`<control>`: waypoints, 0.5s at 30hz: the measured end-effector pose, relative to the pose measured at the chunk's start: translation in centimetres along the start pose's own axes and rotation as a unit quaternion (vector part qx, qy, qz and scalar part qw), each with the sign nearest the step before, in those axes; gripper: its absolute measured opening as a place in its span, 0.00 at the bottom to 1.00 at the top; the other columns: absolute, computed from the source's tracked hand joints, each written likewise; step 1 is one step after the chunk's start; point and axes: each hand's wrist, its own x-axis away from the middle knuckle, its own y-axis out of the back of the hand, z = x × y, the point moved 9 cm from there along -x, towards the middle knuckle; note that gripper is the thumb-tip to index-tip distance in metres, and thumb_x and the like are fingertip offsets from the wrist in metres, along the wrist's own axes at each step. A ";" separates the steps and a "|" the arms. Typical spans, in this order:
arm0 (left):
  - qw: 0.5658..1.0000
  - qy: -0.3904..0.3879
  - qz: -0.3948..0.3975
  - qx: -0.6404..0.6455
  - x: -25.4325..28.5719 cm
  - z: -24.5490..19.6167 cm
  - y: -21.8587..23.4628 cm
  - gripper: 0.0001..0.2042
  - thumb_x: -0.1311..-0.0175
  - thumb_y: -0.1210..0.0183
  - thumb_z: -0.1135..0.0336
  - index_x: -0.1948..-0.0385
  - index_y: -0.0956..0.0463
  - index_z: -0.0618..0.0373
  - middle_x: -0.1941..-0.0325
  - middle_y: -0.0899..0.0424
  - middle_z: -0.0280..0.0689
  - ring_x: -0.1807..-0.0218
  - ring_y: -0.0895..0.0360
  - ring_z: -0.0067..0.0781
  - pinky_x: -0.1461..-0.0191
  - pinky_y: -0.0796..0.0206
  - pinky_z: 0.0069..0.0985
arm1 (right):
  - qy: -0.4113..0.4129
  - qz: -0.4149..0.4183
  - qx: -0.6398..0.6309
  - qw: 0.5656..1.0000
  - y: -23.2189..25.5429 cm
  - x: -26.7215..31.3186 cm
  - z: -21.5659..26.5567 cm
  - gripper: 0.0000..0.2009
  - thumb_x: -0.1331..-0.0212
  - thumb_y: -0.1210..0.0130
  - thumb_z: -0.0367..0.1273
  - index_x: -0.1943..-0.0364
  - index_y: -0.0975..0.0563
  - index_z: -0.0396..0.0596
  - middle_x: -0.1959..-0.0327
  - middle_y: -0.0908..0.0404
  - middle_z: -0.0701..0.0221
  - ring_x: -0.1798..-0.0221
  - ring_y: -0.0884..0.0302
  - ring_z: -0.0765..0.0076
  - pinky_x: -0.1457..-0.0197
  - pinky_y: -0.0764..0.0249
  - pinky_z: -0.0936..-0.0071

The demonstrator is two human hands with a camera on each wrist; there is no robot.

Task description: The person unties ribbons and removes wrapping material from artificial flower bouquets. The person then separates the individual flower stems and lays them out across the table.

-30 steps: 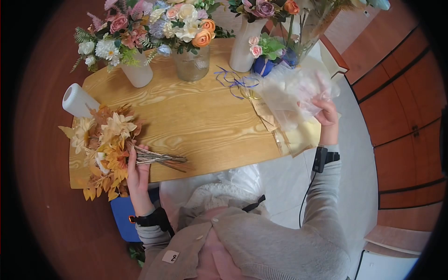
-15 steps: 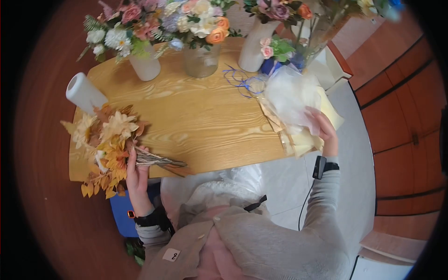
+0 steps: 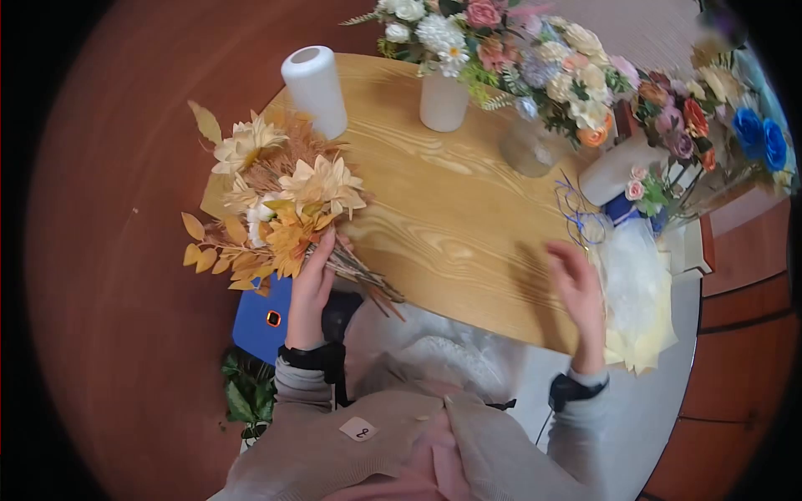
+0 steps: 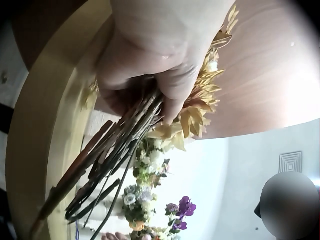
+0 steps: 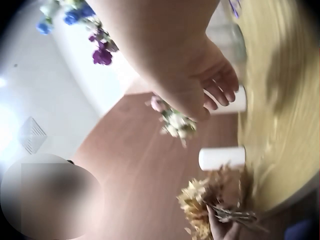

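The left hand (image 3: pixel 314 280) grips the stems (image 3: pixel 364 275) of an orange and cream autumn bouquet (image 3: pixel 288 188) at the table's near left edge. In the left wrist view its fingers curl round the bundle of brown stems (image 4: pixel 117 145). The right hand (image 3: pixel 578 288) is over the right part of the table, holding nothing, its fingers loosely bent in the right wrist view. Just right of it lie translucent wrapping sheets (image 3: pixel 631 275) and pale yellow paper (image 3: pixel 639 344). Behind the bouquet stands an empty white vase (image 3: pixel 317 96).
Along the table's (image 3: pixel 451 213) far side stand a white vase (image 3: pixel 443 102) and a glass vase (image 3: pixel 530 150), both with flowers. Another white vase (image 3: pixel 614 171) leans at the right, near blue ribbon (image 3: pixel 576 213). A blue stool (image 3: pixel 263 321) is below the left edge.
The right hand has let go of the translucent sheet and moved left of it. The head view has turned, shifting the scene rightward; the left hand still grips the stems.
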 end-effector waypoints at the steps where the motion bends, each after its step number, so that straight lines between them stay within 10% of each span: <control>1: 1.000 -0.012 0.012 -0.018 -0.5 -0.9 0.4 0.13 0.37 0.43 0.63 0.55 0.29 0.60 0.65 0.22 0.34 0.61 0.23 0.25 0.58 0.30 0.23 | 0.013 0.047 -0.053 0.997 -3.6 -1.9 2.2 0.13 0.42 0.46 0.31 0.54 0.25 0.43 0.58 0.21 0.66 0.55 0.23 0.69 0.51 0.28 0.74; 4: 0.997 0.027 0.043 -0.053 -2.6 -3.0 4.3 0.13 0.39 0.41 0.63 0.58 0.27 0.60 0.66 0.22 0.33 0.62 0.24 0.25 0.60 0.31 0.22 | 0.092 0.136 -0.084 0.983 -15.7 -8.7 4.6 0.18 0.46 0.41 0.35 0.53 0.27 0.43 0.59 0.22 0.62 0.58 0.23 0.65 0.55 0.27 0.72; 9: 0.976 0.019 -0.003 -0.218 -5.5 -12.2 9.2 0.12 0.44 0.37 0.66 0.62 0.23 0.62 0.67 0.20 0.33 0.64 0.24 0.22 0.60 0.33 0.19 | 0.174 0.061 -0.141 0.973 -28.9 -20.7 10.3 0.38 0.59 0.32 0.40 0.44 0.36 0.36 0.48 0.29 0.51 0.50 0.28 0.56 0.49 0.29 0.67; 15: 0.931 0.096 0.010 -0.351 -9.3 -18.8 9.8 0.10 0.42 0.38 0.65 0.63 0.24 0.59 0.68 0.21 0.31 0.67 0.25 0.21 0.62 0.33 0.18 | 0.188 -0.057 -0.140 0.970 -33.4 -26.3 15.6 0.52 0.68 0.28 0.45 0.38 0.46 0.36 0.45 0.35 0.44 0.40 0.36 0.44 0.37 0.39 0.58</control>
